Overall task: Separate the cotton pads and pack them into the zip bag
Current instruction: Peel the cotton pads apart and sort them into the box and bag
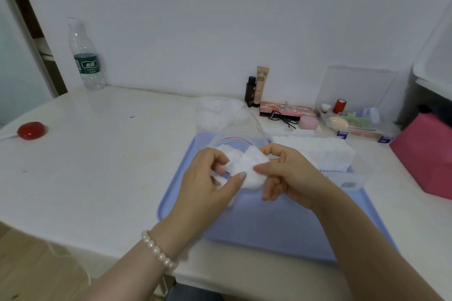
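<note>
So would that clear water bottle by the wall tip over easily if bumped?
Probably. The water bottle stands tall and narrow, and looks nearly empty, so it is likely light and top-heavy. Knocked over, its round body would likely roll on the smooth white table.

Soft even light, slight blur, warped edges

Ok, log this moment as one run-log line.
stage: separating pads | left hand: pinches cotton pads | right hand: pinches same pads | zip bag: open, on blue tray | packed: some pads inside
</note>
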{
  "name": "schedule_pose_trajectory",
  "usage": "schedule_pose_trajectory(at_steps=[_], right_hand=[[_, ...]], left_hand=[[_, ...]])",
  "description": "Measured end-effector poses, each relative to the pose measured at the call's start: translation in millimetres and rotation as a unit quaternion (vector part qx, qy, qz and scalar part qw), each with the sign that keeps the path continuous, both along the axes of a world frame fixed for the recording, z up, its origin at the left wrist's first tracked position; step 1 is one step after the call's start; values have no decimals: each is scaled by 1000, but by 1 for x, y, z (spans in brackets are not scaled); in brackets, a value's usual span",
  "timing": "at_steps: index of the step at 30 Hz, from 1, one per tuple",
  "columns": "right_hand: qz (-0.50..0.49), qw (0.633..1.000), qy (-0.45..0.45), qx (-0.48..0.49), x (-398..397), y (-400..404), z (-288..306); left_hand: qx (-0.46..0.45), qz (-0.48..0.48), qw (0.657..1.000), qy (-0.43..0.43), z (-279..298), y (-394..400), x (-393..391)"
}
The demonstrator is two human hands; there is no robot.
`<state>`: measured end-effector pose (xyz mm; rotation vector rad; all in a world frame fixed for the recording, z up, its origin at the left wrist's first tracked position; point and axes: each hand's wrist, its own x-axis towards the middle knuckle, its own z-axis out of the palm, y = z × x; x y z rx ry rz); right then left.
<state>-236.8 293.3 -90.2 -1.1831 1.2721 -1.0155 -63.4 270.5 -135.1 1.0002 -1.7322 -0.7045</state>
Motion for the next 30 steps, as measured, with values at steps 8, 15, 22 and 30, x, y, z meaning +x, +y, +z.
schedule_pose_trajectory(at_steps=[8, 15, 22, 30], right_hand=[[-16, 990, 99, -99, -10, -9, 10], [-55, 993, 26, -106, -8, -8, 2], [-110, 971, 90, -193, -3, -1, 2], [-182, 961, 95, -184, -2, -3, 1]], left_hand=[[286, -198, 928, 133, 20, -16, -21], [330, -246, 899, 151, 15, -27, -18], [311, -293, 899, 95, 34, -37, -29], [271, -303, 914, 7, 37, -51, -30]])
